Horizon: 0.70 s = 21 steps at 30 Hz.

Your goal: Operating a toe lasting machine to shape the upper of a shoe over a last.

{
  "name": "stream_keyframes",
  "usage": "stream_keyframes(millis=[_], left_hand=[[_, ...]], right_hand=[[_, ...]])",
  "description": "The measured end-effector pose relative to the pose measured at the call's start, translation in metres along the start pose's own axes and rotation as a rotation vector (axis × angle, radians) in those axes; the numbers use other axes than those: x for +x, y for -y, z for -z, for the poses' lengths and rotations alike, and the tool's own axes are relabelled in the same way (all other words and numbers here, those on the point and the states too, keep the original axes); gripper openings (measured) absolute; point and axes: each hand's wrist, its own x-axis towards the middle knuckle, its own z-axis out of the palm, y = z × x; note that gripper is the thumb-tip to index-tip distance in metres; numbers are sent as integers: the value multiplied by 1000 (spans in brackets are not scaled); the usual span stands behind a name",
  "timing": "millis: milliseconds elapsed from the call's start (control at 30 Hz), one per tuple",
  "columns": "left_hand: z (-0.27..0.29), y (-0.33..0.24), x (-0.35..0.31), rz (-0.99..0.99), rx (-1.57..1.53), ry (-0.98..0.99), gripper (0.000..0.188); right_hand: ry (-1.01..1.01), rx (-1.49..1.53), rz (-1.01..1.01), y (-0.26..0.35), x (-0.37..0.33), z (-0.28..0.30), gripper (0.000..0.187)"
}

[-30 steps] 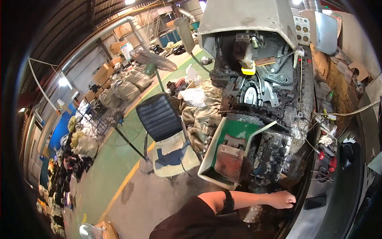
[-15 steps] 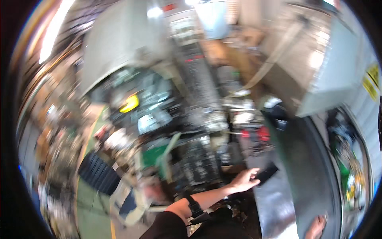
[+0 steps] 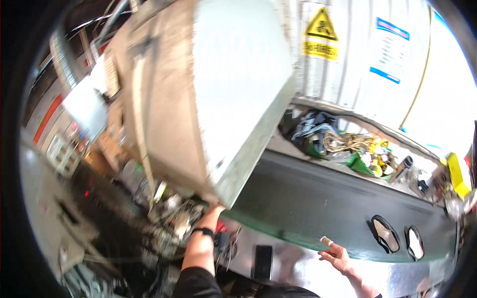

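My left hand (image 3: 214,208) reaches to the lower corner of the big pale metal hood (image 3: 247,169). Its fingers are hidden there, so I cannot tell whether they grip anything. Over the near metal ledge (image 3: 298,265) is my right hand (image 3: 338,257), fingers apart and holding nothing that shows. One of its fingertips has a pale wrap. A flat black rectangular thing like a phone (image 3: 263,262) lies on the ledge between my arms. Two dark shoes with pale insides, one shoe (image 3: 386,234) left of the other shoe (image 3: 414,243), rest on the dark conveyor belt (image 3: 308,203).
Beyond the belt, a trough holds a green sack (image 3: 365,165) with rope and mixed scraps. A yellow box (image 3: 458,175) stands at the far right. Loose clutter (image 3: 181,216) lies left of my left arm. A corrugated wall (image 3: 348,89) with signs rises behind.
My view has swung right toward the belt. My left hand has moved from beside the black flat thing to the hood's corner. My right hand and the shoes now show fully.
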Motion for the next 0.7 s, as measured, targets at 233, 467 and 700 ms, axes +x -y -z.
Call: stream_keyframes(millis=[233,467,700], left_hand=[[-19,-135,147,187,-864,985,34],[-108,-53,192,454,-276,857,39],[-106,-47,155,757,-89,594,51]], right_hand=[[-280,782,-221,-32,78,9,96],[-220,1169,-304,-68,95,26,69],[-28,1295,-213,-47,28,26,75]])
